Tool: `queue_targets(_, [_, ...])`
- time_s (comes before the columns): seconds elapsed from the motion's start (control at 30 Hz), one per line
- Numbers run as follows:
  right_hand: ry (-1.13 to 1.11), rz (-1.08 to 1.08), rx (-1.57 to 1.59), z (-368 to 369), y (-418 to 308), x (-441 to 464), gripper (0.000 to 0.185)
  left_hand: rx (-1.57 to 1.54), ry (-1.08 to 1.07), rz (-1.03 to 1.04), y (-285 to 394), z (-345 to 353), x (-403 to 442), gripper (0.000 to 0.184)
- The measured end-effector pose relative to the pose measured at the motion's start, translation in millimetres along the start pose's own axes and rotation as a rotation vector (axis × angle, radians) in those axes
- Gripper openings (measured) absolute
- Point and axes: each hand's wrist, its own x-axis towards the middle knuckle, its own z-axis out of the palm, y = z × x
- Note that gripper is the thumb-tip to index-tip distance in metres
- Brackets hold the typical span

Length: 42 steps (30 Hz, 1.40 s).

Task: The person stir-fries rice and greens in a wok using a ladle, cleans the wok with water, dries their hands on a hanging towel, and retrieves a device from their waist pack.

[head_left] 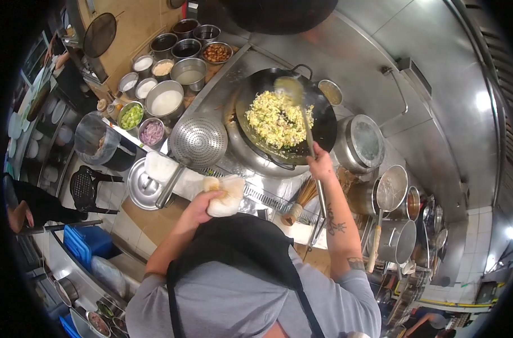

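My right hand (320,163) is closed around the long handle of a ladle (289,85), whose bowl is over the far side of a black wok (325,121). Yellow, crumbly food that looks like egg fried rice (273,121), with green bits, fills the middle of the wok. The wok sits on the steel stove and has loop handles at its far and near rims. Nearer my body, my left hand (199,207) grips a folded, stained white cloth (228,194), apart from the wok.
A perforated strainer (199,142) lies left of the wok. Beyond it stand bowls of sauces, chopped greens (131,115) and sliced onion (152,132). A lidded pot (364,143), saucepans (393,188) and a bamboo brush (293,214) are to the right. Another person's hand (21,216) shows far left.
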Motion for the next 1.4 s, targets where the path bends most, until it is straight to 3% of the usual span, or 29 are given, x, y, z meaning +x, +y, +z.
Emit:
queue_targets(0.07, [-0.075,-0.143,-0.017,1,-1,-21,0.059,0.083,-0.020,0.026,-4,20,9,0.044])
queue_targets(0.2, [-0.207,-0.150,-0.126,-50,19,-88,0.056,0.231,-0.031,0.028,-8,50,32,0.042])
queue_targets(0.3, [-0.067,-0.002,-0.251,-76,23,-142,0.049,0.223,-0.007,-0.012,-5,68,44,0.041])
queue_targets(0.4, [0.172,0.070,-0.358,-66,-18,-164,0.044,0.170,-0.024,-0.086,-1,71,56,0.042])
queue_targets(0.53, [0.341,0.032,-0.249,-50,6,-137,0.042,0.172,-0.016,-0.074,-6,80,66,0.038])
queue_targets(0.67, [0.403,0.216,-0.480,-46,35,-115,0.042,0.228,-0.021,-0.107,-4,97,102,0.039])
queue_targets(0.7, [0.449,0.086,-0.504,-43,45,-110,0.039,0.265,-0.030,-0.122,-1,105,112,0.040])
queue_targets(0.8, [0.301,0.280,0.209,-20,72,-101,0.040,0.292,0.117,-0.087,1,131,135,0.042])
queue_targets(0.83, [0.225,0.446,0.587,-27,11,-122,0.043,0.264,0.104,-0.092,-1,122,149,0.040])
queue_targets(0.93, [0.042,0.483,1.242,-35,-5,-134,0.052,0.268,0.118,-0.129,-2,123,145,0.042])
queue_targets(1.0, [0.019,0.459,1.181,-37,-3,-134,0.054,0.259,0.092,-0.159,0,121,140,0.045])
queue_targets(1.1, [0.205,0.513,1.054,-26,3,-130,0.045,0.281,0.068,-0.129,4,127,131,0.046])
queue_targets(1.23, [0.374,0.488,0.540,-10,22,-109,0.031,0.302,0.085,-0.125,8,123,136,0.046])
queue_targets(1.33, [0.510,0.362,-0.039,9,35,-97,0.041,0.279,0.128,-0.121,6,126,137,0.045])
queue_targets(1.4, [0.482,0.324,-0.045,29,34,-89,0.042,0.254,0.121,-0.124,4,122,140,0.045])
